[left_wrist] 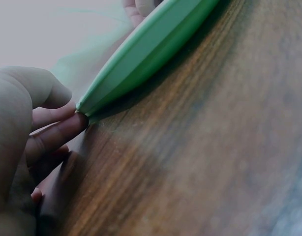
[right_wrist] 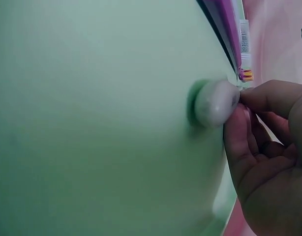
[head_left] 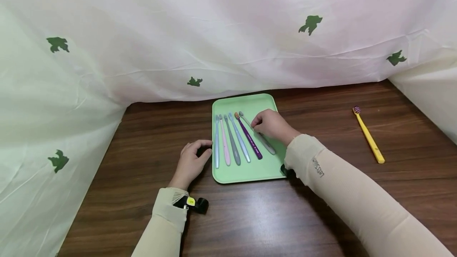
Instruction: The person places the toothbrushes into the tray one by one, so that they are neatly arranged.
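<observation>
A light green tray point(head_left: 250, 174) holds a row of toothbrushes, heads toward the far end. From the left lie a light blue toothbrush point(head_left: 217, 146), a pink toothbrush point(head_left: 225, 142), a dark grey toothbrush point(head_left: 232, 142), another blue toothbrush point(head_left: 240, 140) and a purple toothbrush point(head_left: 248, 136). My right hand point(head_left: 273, 125) pinches a light grey toothbrush point(head_left: 265, 144) between thumb and fingers; it slants beside the purple one. In the right wrist view its rounded handle end point(right_wrist: 216, 104) points at the camera. My left hand point(head_left: 191, 163) touches the tray's left rim with its fingertips, thumb apart.
A yellow toothbrush point(head_left: 369, 137) with a purple-striped head lies on the brown wooden table point(head_left: 321, 106), well right of the tray. White cloth point(head_left: 228, 31) with green bird-like shapes hangs behind and at both sides.
</observation>
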Available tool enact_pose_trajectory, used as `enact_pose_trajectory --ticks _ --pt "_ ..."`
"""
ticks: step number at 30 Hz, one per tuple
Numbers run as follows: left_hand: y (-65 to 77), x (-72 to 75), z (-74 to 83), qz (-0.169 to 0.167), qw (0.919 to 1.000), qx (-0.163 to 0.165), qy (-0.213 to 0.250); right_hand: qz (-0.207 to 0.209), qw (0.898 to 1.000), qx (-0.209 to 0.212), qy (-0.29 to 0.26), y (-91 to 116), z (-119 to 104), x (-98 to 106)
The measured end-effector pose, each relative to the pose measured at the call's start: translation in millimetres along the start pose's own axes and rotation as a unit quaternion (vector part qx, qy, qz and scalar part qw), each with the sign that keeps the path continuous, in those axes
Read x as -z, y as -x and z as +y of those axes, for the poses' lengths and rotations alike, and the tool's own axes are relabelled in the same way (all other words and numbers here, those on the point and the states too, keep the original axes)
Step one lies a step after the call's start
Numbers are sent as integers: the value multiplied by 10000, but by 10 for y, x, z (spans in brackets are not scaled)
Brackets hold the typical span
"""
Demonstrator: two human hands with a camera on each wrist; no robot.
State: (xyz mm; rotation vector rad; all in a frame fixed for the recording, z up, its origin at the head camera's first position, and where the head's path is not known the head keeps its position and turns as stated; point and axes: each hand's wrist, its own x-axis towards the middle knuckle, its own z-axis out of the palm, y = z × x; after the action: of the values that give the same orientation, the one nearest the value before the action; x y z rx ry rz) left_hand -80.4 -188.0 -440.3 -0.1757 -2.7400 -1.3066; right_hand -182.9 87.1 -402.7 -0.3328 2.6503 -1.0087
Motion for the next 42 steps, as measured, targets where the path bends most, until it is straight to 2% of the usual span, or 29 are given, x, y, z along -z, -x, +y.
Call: enact_pose_trajectory --ticks 6,12,22,29,36,42 --pt "2 -12 1 8 10000 15 8 64 10000 -36 -31 50 -49 48" --pt "-2 -11 -8 37 10000 89 -20 -80 9995 -74 -280 96 -95 94" --pt "3 15 3 25 9998 177 -46 -70 9987 -27 -495 221 -83 193" --pt "2 -3 18 -41 9998 179 -29 -102 9991 -26 -415 377 -46 224" --pt "0 -8 6 8 9999 153 -33 136 9982 103 -571 542 9 256" --pt "-1 -8 1 -10 9999 143 -31 263 9973 22 -684 669 101 310"
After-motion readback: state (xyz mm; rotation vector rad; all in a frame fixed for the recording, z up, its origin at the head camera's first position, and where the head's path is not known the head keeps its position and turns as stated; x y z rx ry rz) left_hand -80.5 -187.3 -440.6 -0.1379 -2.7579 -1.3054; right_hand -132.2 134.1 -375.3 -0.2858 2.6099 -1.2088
